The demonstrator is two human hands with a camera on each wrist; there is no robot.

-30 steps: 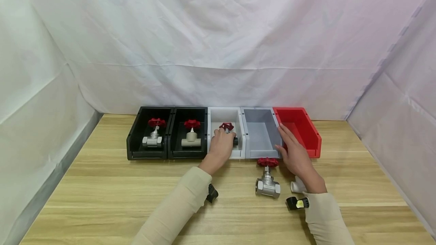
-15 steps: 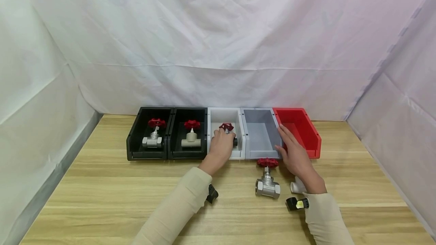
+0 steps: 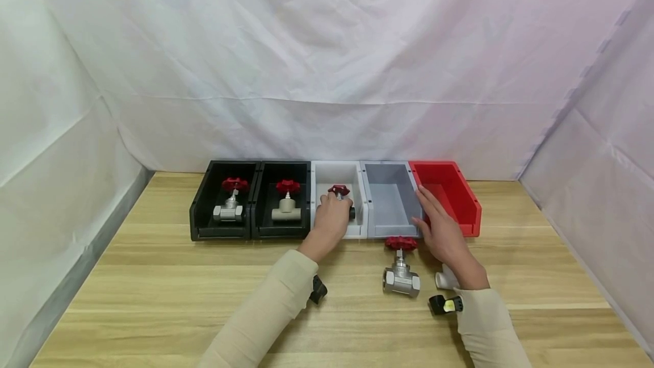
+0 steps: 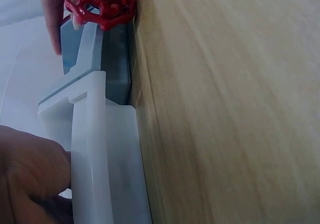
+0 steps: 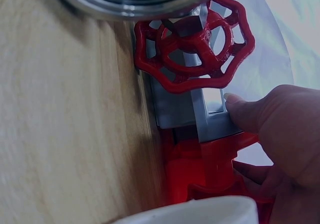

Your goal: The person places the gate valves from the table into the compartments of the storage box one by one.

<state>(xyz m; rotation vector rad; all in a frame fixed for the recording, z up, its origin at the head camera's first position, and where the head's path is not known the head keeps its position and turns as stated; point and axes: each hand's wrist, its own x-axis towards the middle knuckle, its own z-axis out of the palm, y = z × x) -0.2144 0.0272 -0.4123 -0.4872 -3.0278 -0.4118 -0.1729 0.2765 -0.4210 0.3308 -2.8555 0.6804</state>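
My left hand [image 3: 329, 223] reaches into the white bin [image 3: 363, 231] and grips a valve with a red handwheel [image 3: 339, 189]; a dark pipe end shows beside the fingers, and the hand hides most of the body. In the left wrist view that hand's curled fingers [image 4: 30, 171] are behind the bin's front edge. My right hand [image 3: 445, 234] rests, fingers extended, along the adjoining walls of the grey bin [image 3: 393, 230] and red bin [image 3: 470, 229]. Its thumb touches the grey bin [image 5: 215, 126]. A steel valve [image 3: 401, 281] with a red handwheel stands just left of that hand.
Two black bins on the left hold a steel valve [image 3: 228, 212] and a beige valve [image 3: 286, 213]. A white pipe piece [image 3: 445, 279] lies partly under the right forearm. Black wrist mounts [image 3: 318, 290] protrude near both cuffs. White cloth hangs behind the wooden table [image 3: 168, 300].
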